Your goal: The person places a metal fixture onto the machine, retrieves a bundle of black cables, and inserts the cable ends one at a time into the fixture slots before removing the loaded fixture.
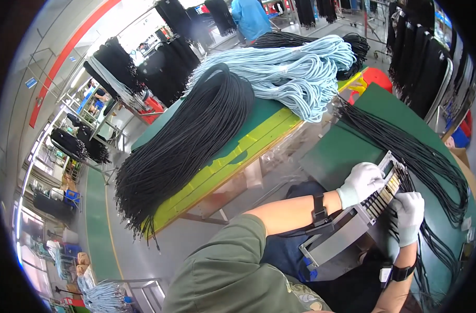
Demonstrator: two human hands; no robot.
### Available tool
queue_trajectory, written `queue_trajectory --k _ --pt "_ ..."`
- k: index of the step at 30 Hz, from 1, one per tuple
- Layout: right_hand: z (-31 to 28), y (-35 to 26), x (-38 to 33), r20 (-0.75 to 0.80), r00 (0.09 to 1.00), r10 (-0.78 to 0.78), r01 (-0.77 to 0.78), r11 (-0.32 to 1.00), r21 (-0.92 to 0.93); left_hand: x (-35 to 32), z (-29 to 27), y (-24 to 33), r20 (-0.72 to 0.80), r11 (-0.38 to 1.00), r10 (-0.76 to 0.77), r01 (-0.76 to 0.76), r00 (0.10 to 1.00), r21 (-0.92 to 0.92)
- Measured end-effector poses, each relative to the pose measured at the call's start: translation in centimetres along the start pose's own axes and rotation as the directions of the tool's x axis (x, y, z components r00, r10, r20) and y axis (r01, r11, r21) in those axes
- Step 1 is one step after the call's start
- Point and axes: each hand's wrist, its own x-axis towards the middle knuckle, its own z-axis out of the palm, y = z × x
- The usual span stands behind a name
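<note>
Both my hands wear white gloves and are at a metal fixture (381,201) on the right, which has a row of brass-coloured slots with black cable ends across it. My left hand (364,182) lies over the fixture's left side, its fingers bent and closed at the slots; whatever they pinch is too small to make out. On the opposite side, my right hand (409,211) is closed round black cable close to the slots. From there black cables (410,141) run away over the green work table (337,154). A grey metal chute (337,242) slopes from the fixture toward my lap.
To the left, a second table with a yellow edge (232,156) carries a thick black cable bundle (188,138) and light-blue coiled cables (279,70). A red stool (377,79) stands behind. Racks hung with black cables (418,62) and a person in blue (250,20) are farther back.
</note>
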Motion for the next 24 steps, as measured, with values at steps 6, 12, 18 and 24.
queue_trajectory --k 6,12,18,24 --pt "0.0 -0.4 0.3 0.038 0.999 0.015 -0.017 0.999 0.046 0.0 -0.1 0.2 0.025 0.998 0.059 -0.06 0.998 0.037" --pt "1.4 -4.0 0.4 0.012 0.996 0.092 -0.091 0.947 0.307 0.0 -0.6 1.2 0.059 0.957 0.287 -0.29 0.956 0.034" --pt "0.1 -0.1 -0.8 0.182 0.956 0.23 -0.274 0.922 0.275 0.3 -0.7 0.5 -0.008 0.988 0.154 -0.154 0.988 0.033" --pt "-0.4 -1.2 0.1 0.101 0.987 0.121 -0.142 0.964 0.225 0.4 -2.6 -0.2 0.049 0.975 -0.152 0.142 0.987 0.169"
